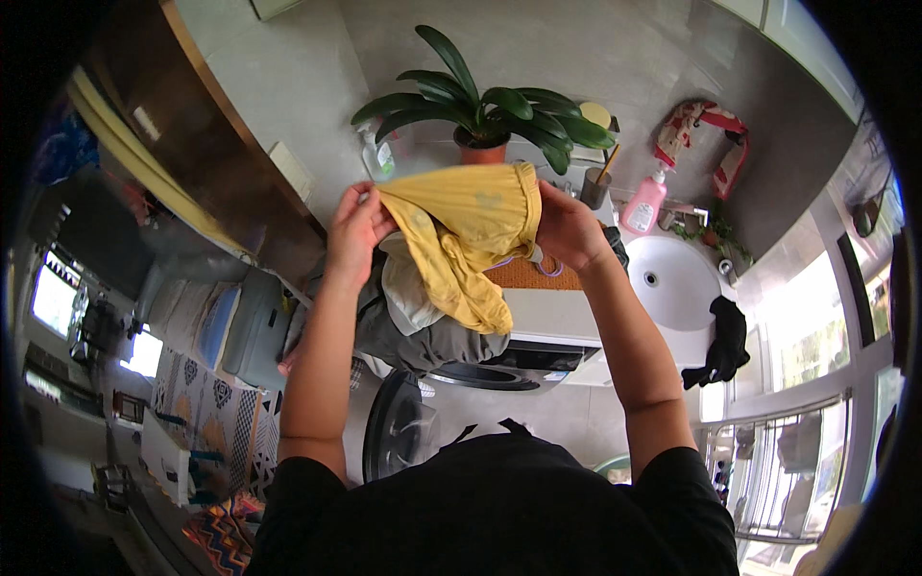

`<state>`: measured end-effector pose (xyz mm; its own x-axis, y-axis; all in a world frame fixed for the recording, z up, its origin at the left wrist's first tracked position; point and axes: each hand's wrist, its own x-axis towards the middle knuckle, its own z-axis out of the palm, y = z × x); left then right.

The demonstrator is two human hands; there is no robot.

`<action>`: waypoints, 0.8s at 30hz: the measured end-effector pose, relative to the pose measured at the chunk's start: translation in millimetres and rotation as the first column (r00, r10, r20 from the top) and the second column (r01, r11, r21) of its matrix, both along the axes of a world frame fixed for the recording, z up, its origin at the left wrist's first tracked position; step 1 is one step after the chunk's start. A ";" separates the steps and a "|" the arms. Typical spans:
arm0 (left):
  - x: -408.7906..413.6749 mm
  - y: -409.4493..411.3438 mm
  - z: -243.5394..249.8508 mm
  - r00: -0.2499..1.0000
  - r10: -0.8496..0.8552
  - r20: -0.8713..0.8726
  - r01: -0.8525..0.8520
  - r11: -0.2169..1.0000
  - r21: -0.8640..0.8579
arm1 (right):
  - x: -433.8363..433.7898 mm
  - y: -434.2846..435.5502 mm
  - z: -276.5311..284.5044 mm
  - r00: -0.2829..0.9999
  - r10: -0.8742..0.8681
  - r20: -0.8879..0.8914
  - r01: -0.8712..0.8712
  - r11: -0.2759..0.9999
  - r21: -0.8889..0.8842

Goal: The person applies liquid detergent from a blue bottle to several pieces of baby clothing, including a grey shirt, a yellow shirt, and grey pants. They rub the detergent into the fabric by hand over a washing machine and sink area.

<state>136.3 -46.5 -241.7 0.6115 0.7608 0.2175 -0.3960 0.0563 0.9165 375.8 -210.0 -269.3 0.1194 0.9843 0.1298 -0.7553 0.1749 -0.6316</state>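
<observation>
A yellow garment with faint pale prints [468, 216] is stretched between my hands above the counter. My left hand [358, 230] pinches its left edge between thumb and fingers. At the gathered, elastic-looking edge on the other side is my right hand [569, 223], partly hidden by the cloth. One part of the garment hangs down over a heap of grey clothing [403, 342] and a white cloth [407, 288] on the counter. Below the counter is a front-loading washing machine [497, 376], its round door [400, 425] swung wide.
Behind the garment stands a potted plant [482, 147], with a spray bottle [377, 155] to its left. A pink pump bottle [645, 204] is beside the white washbasin [673, 281]. Black cloth [724, 342] hangs over the basin's right edge. An orange-brown mat [540, 277] lies on the counter.
</observation>
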 end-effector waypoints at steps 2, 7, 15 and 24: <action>-0.6 1.7 21.9 0.986 0.169 -0.008 -0.166 0.977 0.138 | -0.4 -5.8 16.4 0.999 0.009 -0.040 -0.004 0.992 0.126; -5.5 4.3 24.5 0.522 0.853 -0.002 -0.396 0.244 0.885 | -17.9 -5.7 19.9 0.989 0.043 0.138 -0.061 0.990 0.131; 4.8 -37.6 -118.4 0.855 0.104 -0.508 0.046 0.960 0.275 | -59.6 10.5 -14.1 0.967 0.203 0.157 -0.192 0.978 -0.084; -10.5 -77.5 -49.3 0.985 -0.136 -0.103 0.113 0.972 -0.207 | -84.0 10.9 45.8 0.825 0.292 0.483 -0.265 0.956 -0.127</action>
